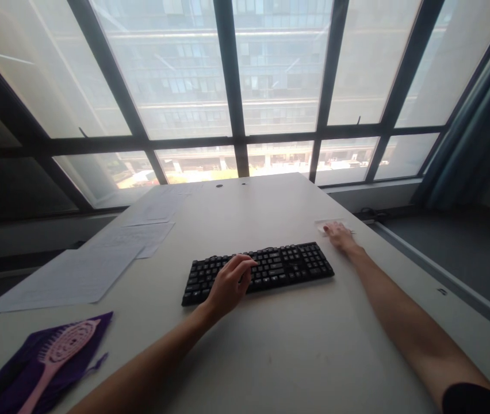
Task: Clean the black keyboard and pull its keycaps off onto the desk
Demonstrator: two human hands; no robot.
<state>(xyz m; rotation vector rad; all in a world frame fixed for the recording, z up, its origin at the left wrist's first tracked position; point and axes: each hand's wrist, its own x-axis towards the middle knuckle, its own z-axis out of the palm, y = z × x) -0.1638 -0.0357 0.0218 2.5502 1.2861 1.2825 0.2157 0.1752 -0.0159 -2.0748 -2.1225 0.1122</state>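
Observation:
A black keyboard [290, 267] lies slightly angled across the middle of the white desk. My left hand [230, 282] rests over its left half, fingers bent loosely above the keys and thumb apart, with nothing visible in it. Farther right, beyond the keyboard's corner, my right hand [340, 236] lies palm down near the desk's right edge. Its fingers are stretched over a thin, flat white item [320, 223], which they partly cover; I cannot make out exactly what that is.
At the near left, a pink hairbrush [70, 343] lies on a purple drawstring pouch [94, 328]. Several printed paper sheets [68, 276] spread along the desk's left side. Large framed windows [184, 69] stand past the desk's far end, with a blue-grey curtain [473, 126] at right.

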